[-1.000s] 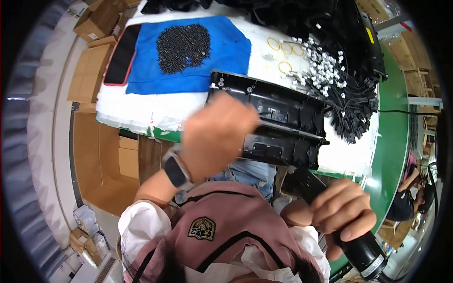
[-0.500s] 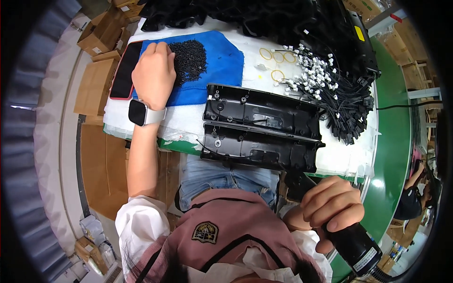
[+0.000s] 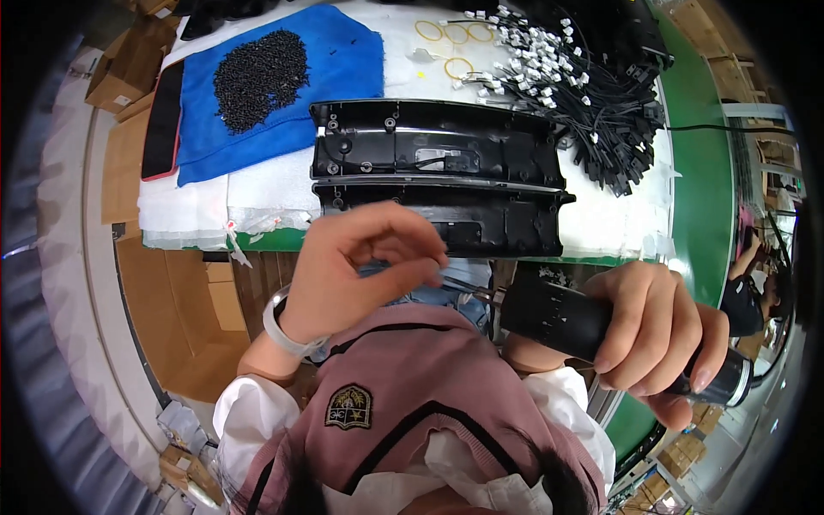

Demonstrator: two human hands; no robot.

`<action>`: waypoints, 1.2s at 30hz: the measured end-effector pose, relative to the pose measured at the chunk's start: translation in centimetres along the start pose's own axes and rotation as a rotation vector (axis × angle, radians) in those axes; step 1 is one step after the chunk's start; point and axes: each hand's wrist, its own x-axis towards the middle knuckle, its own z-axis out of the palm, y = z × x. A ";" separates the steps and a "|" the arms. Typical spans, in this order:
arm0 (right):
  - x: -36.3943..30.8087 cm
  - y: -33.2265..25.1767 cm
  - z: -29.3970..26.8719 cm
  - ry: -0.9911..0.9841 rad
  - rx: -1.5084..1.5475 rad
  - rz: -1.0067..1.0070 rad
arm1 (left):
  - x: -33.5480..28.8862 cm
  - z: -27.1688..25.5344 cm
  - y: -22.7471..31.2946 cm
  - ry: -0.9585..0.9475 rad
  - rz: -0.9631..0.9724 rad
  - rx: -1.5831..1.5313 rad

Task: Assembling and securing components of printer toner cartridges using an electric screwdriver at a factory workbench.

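Observation:
My right hand [image 3: 657,335] is wrapped round a black electric screwdriver [image 3: 549,318], held sideways in front of my body with its bit to the left. By the bit's tip is my left hand [image 3: 348,270], thumb and forefinger pinched together; whatever lies between them is too small to make out. Just beyond are two long black plastic housings, the far one [image 3: 412,142] and the near one [image 3: 515,219], side by side with their inner sides up. My left hand covers part of the near one. A heap of small black screws [image 3: 262,77] lies on a blue cloth [image 3: 352,69].
A phone [image 3: 161,120] borders the cloth on the left. Black cables with white connectors [image 3: 609,129] are heaped at right, near yellow rubber bands [image 3: 457,33]. An open cardboard box [image 3: 167,318] stands below the table's left side. Another person [image 3: 747,300] is far right.
My left hand has come from the screw heap to the screwdriver's tip. My right hand has raised the screwdriver and turned it more level. The view has shifted, so the table sits higher and further left.

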 end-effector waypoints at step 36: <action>-2.0 0.2 0.4 0.086 -0.112 0.145 | -1.0 0.1 -1.7 -0.029 -0.080 0.062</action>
